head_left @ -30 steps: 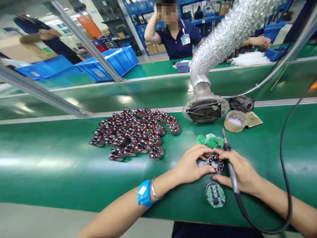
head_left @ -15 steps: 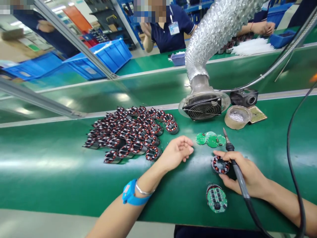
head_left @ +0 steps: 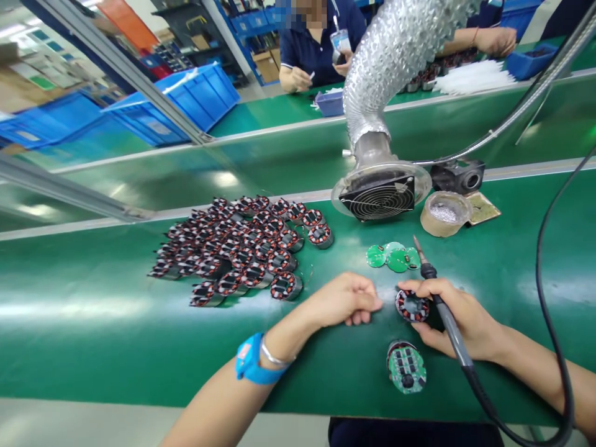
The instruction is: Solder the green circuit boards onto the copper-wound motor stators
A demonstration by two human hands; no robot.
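Observation:
My right hand (head_left: 459,316) grips a soldering iron (head_left: 440,304) with its tip pointing up and away, and its thumb and fingers steady a copper-wound stator (head_left: 411,306) on the green belt (head_left: 93,310). My left hand (head_left: 347,299) lies just left of that stator with its fingers pinched together; whether it holds anything thin I cannot tell. A blue wrist strap (head_left: 250,363) and a bangle circle my left wrist. A stator topped with a round green circuit board (head_left: 406,367) lies nearer to me. Loose green round boards (head_left: 393,256) sit just beyond the iron's tip.
A pile of several wound stators (head_left: 237,248) lies to the left. A fume fan (head_left: 379,195) on a foil duct, a round pot (head_left: 442,214), a sponge tray (head_left: 483,208) and a black device (head_left: 459,176) stand behind. The iron's cable (head_left: 542,248) loops on the right. A co-worker (head_left: 321,43) works opposite.
My left hand let go of the stator, swung left toward the pile, then came back beside the stator with fingers pinched. My right hand kept the iron and the stator in place.

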